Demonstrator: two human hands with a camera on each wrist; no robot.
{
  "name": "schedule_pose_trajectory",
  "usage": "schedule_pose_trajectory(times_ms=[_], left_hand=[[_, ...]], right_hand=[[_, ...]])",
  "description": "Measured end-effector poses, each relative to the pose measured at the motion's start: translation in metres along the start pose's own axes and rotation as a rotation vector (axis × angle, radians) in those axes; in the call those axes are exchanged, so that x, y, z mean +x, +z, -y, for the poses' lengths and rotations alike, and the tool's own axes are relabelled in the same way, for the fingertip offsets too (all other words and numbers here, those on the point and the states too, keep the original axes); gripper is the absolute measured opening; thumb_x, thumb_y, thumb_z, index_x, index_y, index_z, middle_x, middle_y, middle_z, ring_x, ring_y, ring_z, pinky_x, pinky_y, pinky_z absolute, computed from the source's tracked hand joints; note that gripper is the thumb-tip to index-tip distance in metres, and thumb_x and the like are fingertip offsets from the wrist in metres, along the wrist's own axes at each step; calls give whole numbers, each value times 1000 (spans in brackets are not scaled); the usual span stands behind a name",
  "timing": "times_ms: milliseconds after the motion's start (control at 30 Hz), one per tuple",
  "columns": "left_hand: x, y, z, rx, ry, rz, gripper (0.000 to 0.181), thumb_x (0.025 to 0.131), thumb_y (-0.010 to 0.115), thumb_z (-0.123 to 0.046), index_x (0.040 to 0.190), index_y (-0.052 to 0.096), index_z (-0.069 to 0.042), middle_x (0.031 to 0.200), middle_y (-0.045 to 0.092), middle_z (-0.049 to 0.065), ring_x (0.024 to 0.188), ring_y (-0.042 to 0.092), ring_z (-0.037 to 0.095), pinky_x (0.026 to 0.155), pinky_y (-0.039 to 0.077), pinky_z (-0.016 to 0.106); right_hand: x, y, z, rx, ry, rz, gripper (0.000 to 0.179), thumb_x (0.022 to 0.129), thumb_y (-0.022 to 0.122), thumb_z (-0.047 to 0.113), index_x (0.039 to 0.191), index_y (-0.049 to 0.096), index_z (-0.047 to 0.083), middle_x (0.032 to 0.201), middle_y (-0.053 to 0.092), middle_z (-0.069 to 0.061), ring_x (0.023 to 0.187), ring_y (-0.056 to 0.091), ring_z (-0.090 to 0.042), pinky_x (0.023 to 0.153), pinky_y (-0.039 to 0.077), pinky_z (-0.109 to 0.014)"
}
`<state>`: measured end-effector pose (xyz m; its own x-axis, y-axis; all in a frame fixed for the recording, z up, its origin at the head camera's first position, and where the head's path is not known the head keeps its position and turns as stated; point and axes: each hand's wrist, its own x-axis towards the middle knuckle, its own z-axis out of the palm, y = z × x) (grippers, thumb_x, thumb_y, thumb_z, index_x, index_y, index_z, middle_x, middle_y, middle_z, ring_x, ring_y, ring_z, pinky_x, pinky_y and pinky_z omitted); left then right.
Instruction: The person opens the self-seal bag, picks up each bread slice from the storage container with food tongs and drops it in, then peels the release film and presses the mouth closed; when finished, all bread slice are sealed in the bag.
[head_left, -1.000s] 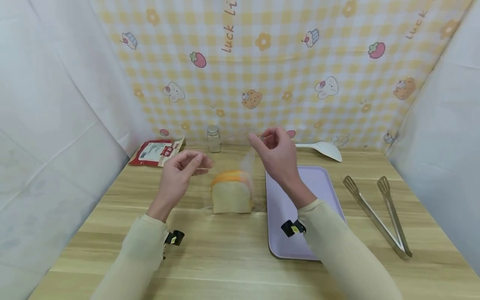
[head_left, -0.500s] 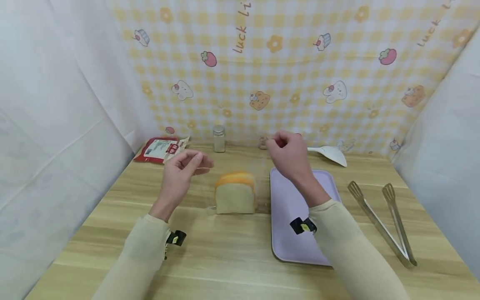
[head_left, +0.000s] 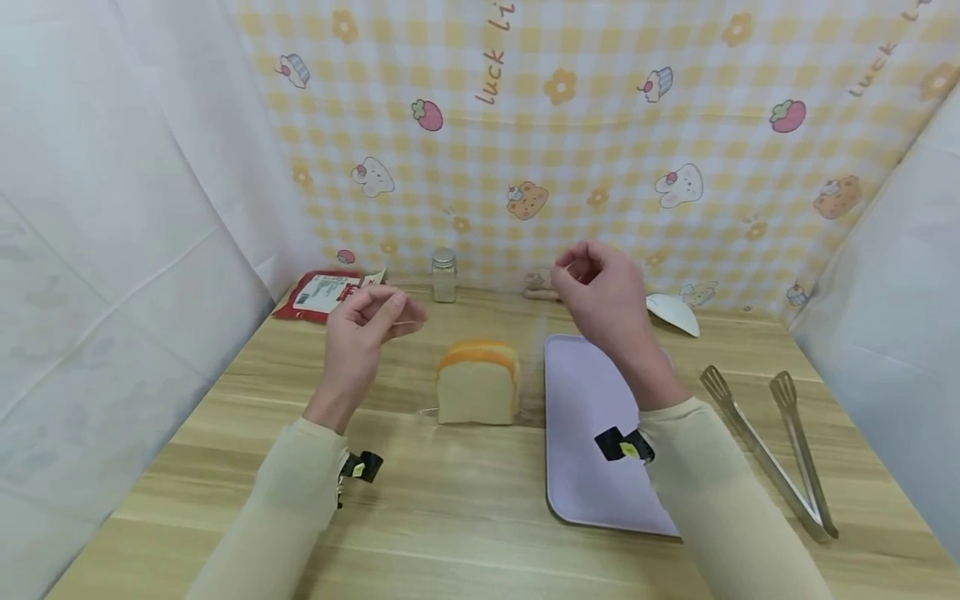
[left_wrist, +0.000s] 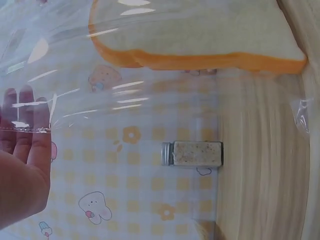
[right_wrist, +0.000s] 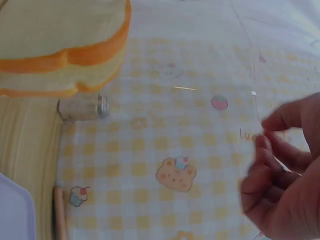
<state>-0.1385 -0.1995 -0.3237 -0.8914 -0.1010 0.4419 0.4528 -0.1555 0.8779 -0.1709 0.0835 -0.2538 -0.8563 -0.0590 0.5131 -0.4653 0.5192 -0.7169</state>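
Observation:
A clear plastic bag (left_wrist: 127, 95) stands upright mid-table with slices of bread (head_left: 477, 383) at its bottom, orange crust upward. My left hand (head_left: 372, 325) holds the bag's upper left edge between thumb and fingers; in the left wrist view, fingers (left_wrist: 25, 110) show through the film. Over at the upper right edge, my right hand (head_left: 603, 292) pinches the film between thumb and index finger, as the right wrist view shows at the fingertips (right_wrist: 266, 127). The bag's mouth is spread between both hands, above the bread.
Behind the bag stand a small glass shaker (head_left: 444, 279) and, to its left, a red and white packet (head_left: 318, 296). A lilac tray (head_left: 581, 442) lies right of the bread, partly under my right forearm. Metal tongs (head_left: 772, 462) and a white spatula (head_left: 673, 314) are farther right.
My right hand has moved right and slightly up, drawing the bag's edge away from my left hand. The left hand stays nearly in place. The head view has shifted a little.

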Motion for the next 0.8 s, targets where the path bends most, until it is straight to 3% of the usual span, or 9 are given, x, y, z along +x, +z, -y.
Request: schedule_pose_trajectory(times_ms=[100,167,233,300,400,567,800], left_hand=[[1,4,0,-25,1,-16,8,105,65,-10,100,71,-8,89,80,-2,83,78,13,82,65,34],[2,7,0,-35,6,-30,8,105,65,-9,100,71,-7,88,80,-2,83,78,13,81,65,34],[2,8,1,-43,13,-46,8,105,65,-7,101,72,-7,88,80,-2,82,78,13,80,65,34],[2,9,1,-49,18,-60,10,105,65,-6,102,73,-8,88,80,-2,82,78,12,79,65,34],[1,9,0,-47,25,-83,16,105,64,-4,102,76,-14,88,80,-3,82,77,11,78,65,32],[-2,8,0,-26,40,-86,29,104,60,3,104,79,-20,93,79,-8,84,75,6,76,63,26],[-5,3,-3,0,70,-8,25,104,59,5,114,77,-10,103,79,-8,92,77,8,83,64,33]], right_hand=[[-7,13,14,-13,-238,-174,10,92,64,3,95,73,0,73,65,-10,61,57,-19,59,46,-22],[-12,25,24,-34,-439,-237,9,91,66,-1,93,74,-3,73,68,-13,58,59,-19,57,48,-23],[-18,39,36,-50,-610,-227,7,90,68,-4,93,75,-4,76,73,-16,58,63,-20,55,51,-25],[-25,54,45,-77,-715,-183,6,91,72,-2,95,76,-2,81,75,-14,60,66,-19,53,51,-25],[-31,77,57,-152,-791,-103,9,94,75,4,102,79,2,90,77,-11,64,67,-16,53,51,-23],[-28,101,60,-287,-818,-32,15,100,70,9,111,80,7,90,72,-7,65,62,-14,52,48,-25],[-21,108,57,-314,-820,-28,13,102,69,8,109,79,6,91,69,-9,64,63,-17,54,52,-27]])
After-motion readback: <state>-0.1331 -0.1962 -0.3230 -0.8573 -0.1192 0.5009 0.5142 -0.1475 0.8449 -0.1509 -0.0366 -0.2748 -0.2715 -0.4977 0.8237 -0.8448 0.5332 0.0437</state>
